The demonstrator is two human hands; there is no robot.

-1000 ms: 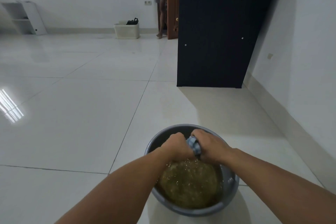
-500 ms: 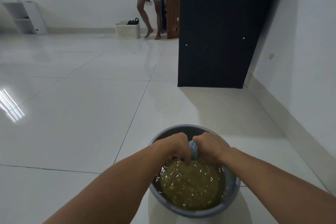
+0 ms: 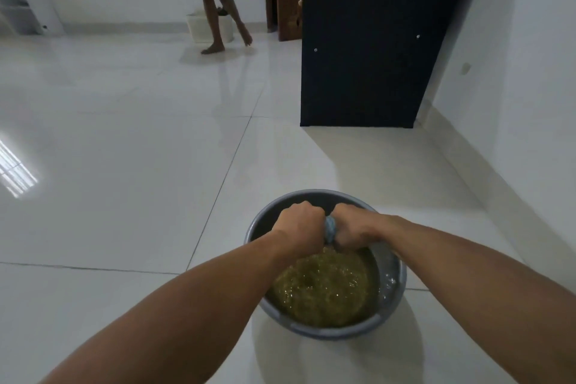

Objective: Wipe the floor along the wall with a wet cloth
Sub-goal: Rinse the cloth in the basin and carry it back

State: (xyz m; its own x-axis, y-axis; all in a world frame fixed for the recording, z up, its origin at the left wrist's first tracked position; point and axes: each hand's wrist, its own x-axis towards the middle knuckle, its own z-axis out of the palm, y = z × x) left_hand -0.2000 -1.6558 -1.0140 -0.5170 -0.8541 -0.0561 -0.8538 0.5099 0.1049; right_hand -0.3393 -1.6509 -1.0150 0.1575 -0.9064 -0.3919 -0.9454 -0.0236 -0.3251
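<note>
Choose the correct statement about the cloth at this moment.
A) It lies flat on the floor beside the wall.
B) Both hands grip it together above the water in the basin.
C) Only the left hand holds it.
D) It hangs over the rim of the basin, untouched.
B: the left hand and the right hand both clench the bluish cloth between them, above the murky water inside the grey basin.

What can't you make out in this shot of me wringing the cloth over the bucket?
Head view only:
- cloth: mostly hidden inside left hand and right hand.
- bucket bottom: hidden by murky water.
- other person: cut off by top edge.
- white bin: partly hidden by their legs.
</note>
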